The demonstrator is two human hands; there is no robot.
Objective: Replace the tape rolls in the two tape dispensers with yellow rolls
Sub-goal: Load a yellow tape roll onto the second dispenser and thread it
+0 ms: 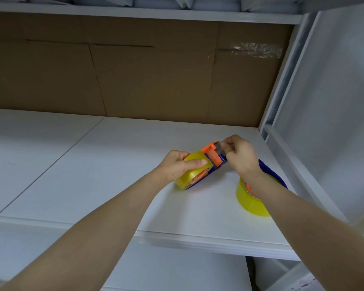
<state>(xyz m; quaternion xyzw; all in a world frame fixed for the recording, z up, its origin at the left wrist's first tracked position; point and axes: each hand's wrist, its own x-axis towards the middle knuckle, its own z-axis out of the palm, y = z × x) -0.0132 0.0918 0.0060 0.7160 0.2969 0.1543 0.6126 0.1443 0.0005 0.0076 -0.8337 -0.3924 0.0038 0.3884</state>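
An orange and blue tape dispenser [213, 157] with a yellow roll [188, 175] mounted in it is held just above the white shelf [114, 164]. My left hand [178, 165] wraps around that roll from the left, thumb across its top. My right hand [241, 154] pinches the strip of tape at the dispenser's front end. A second blue dispenser [270, 171] with a yellow roll [251, 202] rests on the shelf to the right, partly hidden behind my right forearm.
A brown cardboard sheet [135, 76] lines the back of the shelf. A white metal upright [282, 80] and side panel close off the right side. Another shelf runs overhead, and the shelf's front edge [198, 242] lies below my forearms.
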